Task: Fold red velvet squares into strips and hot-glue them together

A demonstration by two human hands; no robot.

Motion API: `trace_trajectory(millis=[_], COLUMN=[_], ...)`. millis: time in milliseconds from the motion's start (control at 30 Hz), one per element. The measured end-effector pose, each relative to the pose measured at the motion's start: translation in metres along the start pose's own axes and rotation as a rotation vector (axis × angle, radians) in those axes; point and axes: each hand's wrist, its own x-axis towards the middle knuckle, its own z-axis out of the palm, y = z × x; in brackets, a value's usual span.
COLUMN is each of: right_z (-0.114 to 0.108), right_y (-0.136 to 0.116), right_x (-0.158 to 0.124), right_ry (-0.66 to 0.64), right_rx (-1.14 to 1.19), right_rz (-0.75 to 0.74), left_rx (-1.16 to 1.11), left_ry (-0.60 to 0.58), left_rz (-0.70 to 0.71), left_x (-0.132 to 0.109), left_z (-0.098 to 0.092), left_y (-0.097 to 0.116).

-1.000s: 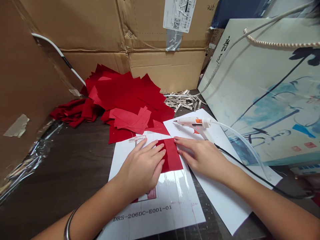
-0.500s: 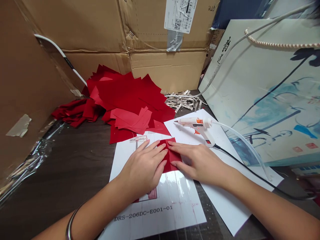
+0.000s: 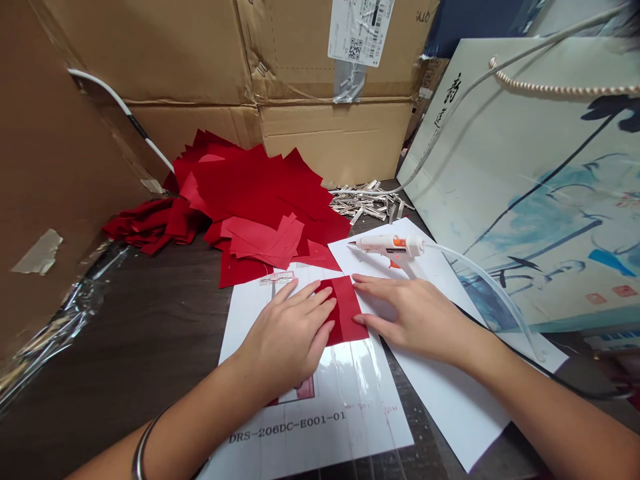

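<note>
A folded piece of red fabric (image 3: 345, 310) lies on a glossy printed sheet (image 3: 350, 400). My left hand (image 3: 293, 327) rests flat over its left part, fingers stretched out, hiding that side. At the right edge of the fabric is my right hand (image 3: 410, 317), its fingers spread and the tips touching the border. A lighter red strip shows along the fabric's right side. Just beyond my right hand, a white and orange glue gun (image 3: 387, 245) lies on a plain white paper (image 3: 450, 413).
Behind my left hand spreads a pile of red fabric pieces (image 3: 250, 180). Metal hair clips (image 3: 370, 201) lie in a heap by the cardboard box (image 3: 335, 143). A patterned paper bag (image 3: 540, 200) stands at the right. The glue gun's black cord (image 3: 575, 390) runs past my right arm.
My right hand has moved right, from the middle of the fabric to its right edge, uncovering a flat folded strip. My left hand stays in place.
</note>
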Motion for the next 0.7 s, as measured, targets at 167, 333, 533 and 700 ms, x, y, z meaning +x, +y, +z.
trace_trajectory(millis=[167,333,533,700], right_z=[0.0039,0.0039,0.0019,0.0042], right_y=[0.0022,0.0022,-0.0003,-0.0067], right_x=[0.0009,0.0007,-0.0001,-0.0006], right_ry=[0.039,0.024,0.032,0.072], right_rx=[0.026,0.049,0.057,0.097], right_rz=[0.026,-0.011,-0.056,-0.070], left_rx=[0.002,0.003,0.000,-0.007], left_ry=[-0.001,0.006,-0.003,-0.001], left_rz=[0.001,-0.001,-0.004,0.001], left_x=[0.0000,0.0003,-0.0002,0.0005], left_z=[-0.0001,-0.0009,-0.0005,-0.0013], left_y=[0.0010,0.0007,0.0001,0.0000])
